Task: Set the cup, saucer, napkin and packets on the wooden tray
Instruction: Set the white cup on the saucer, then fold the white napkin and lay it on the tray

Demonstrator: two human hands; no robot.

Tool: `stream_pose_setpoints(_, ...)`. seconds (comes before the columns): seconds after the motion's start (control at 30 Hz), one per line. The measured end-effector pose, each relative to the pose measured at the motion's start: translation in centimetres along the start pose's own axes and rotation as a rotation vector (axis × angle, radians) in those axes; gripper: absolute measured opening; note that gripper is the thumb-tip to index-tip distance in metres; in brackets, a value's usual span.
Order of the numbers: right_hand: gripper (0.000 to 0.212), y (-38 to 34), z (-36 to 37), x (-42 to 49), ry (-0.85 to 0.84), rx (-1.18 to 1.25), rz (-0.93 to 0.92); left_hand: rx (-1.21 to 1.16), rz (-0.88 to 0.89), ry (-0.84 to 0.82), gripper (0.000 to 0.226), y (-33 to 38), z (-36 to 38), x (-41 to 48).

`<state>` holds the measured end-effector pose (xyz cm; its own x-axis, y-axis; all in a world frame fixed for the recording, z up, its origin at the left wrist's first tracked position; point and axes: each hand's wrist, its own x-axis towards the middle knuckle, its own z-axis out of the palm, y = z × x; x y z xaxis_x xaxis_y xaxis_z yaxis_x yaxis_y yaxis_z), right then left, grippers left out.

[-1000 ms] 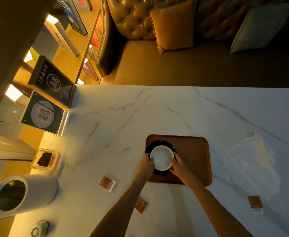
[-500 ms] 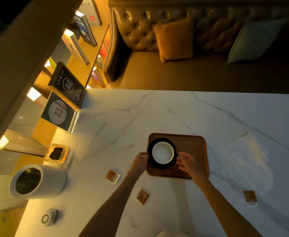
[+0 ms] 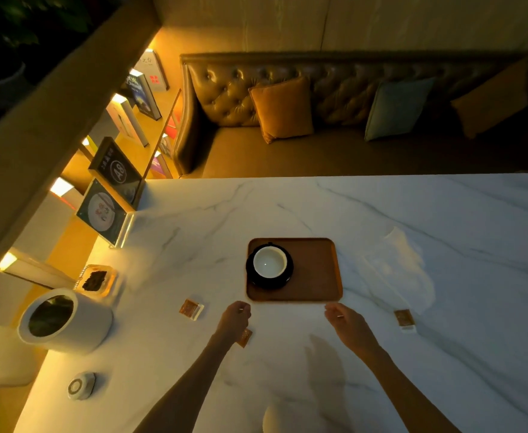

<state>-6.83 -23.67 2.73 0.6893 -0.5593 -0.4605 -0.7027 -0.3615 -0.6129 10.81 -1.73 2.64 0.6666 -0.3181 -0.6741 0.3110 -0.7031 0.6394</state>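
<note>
With both my hands empty and loosely open, my left hand (image 3: 236, 317) hovers nearest the small brown square packet (image 3: 244, 337) at its five o'clock, below the rectangular wooden tray (image 3: 312, 270) holding the white cup (image 3: 269, 261) and black saucer (image 3: 256, 278).

Café or lounge: tufted leather sofa (image 3: 318, 98), marble table (image 3: 287, 214), numbered table sign (image 3: 117, 170).

Dim amber light from the left shelves (image 3: 69, 189); wide-angle edges bend.
</note>
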Motion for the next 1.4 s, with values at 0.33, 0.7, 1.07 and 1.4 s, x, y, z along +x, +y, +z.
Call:
stream_pose_setpoints(0.33, 0.027, 5.4, -7.4, -1.1, 0.088, 0.003, -0.005, 0.109, 0.175, -0.116, 0.018, 4.9, 8.5, -2.3)
stream_pose_setpoints(0.7, 0.026, 14.1, -14.8, -0.6, 0.123, 0.112, 0.120, 0.278, 0.232, -0.161, 0.026, 9.9, 16.6, -1.4)
stream_pose_setpoints(1.07, 0.027, 20.5, -18.2, 3.3, 0.045, 0.078, 0.174, 0.298, 0.165, -0.177, 0.028, 12.7, 24.1, 0.1)
stream_pose_setpoints(1.4, 0.027, 18.7, -22.6, 14.7, -0.066, 0.013, 0.098, 0.297, 0.118, -0.135, 0.028, 18.9, 27.9, 7.0)
